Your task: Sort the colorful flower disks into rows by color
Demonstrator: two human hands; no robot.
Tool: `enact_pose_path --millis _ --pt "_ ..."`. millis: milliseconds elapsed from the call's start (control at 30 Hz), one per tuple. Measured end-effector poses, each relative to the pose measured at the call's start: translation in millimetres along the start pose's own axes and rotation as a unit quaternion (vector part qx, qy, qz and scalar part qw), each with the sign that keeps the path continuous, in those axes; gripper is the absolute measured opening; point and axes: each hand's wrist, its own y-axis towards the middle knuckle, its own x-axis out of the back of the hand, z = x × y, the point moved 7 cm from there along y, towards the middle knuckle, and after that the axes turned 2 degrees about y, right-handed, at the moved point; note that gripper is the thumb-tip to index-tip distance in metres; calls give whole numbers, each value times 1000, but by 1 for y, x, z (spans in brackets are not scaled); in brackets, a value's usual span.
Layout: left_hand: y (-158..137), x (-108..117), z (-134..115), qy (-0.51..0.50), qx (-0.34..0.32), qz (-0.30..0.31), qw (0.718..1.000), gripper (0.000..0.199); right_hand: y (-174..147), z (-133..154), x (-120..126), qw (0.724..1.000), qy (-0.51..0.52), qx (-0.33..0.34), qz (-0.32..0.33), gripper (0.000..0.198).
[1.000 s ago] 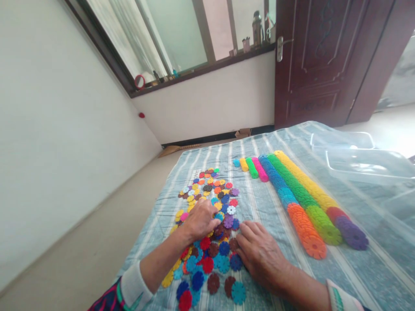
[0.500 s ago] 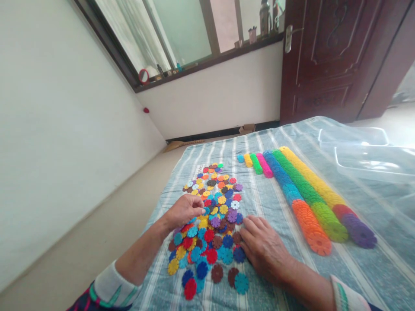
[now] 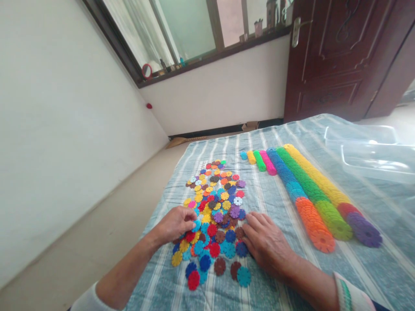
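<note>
A loose pile of notched plastic discs (image 3: 215,249) in many colours is spread over the striped cloth between my hands. At the pile's left edge, my left hand (image 3: 175,223) is closed, thumb and forefinger pinched on a light blue notched disc (image 3: 196,225). My right hand (image 3: 267,244) lies palm down on the cloth along the pile's right side, fingers stretched out, their tips by a brown disc (image 3: 240,233) and a dark blue disc (image 3: 241,249). Its palm is hidden.
Right of the pile lie long rows of overlapping discs sorted by colour: blue to orange (image 3: 287,177), green (image 3: 306,183) and yellow to purple (image 3: 324,183). Shorter pink (image 3: 268,163) and green (image 3: 259,160) rows sit farther back. Clear plastic containers (image 3: 376,162) stand at the far right.
My left hand has drawn back toward me and a little left, uncovering discs in the middle of the pile. My right hand stays in place; the whole view has shifted slightly.
</note>
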Motion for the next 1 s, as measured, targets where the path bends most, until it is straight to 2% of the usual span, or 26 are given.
enact_pose_path --millis 133,267,500,667,800,900,1000 --pt "0 2 -9 84 -32 -23 996 16 1 0 1 1000 2 3 -1 6" --pt "1 1 -13 113 -42 -18 992 12 0 0 1 1000 0 3 -2 7" --pt "-6 0 -17 42 -30 -18 999 21 0 0 2 1000 -5 6 -1 8" --pt "-5 -14 -26 -7 -29 12 999 25 0 0 3 1000 -10 3 -3 8" --pt "1 -19 -31 64 -58 -11 996 19 0 0 2 1000 -19 7 -4 7" --pt "3 -21 -34 124 -91 -7 988 10 0 0 2 1000 -20 6 -2 6" --pt "3 -21 -33 160 -87 2 983 5 0 0 2 1000 -21 4 -2 6"
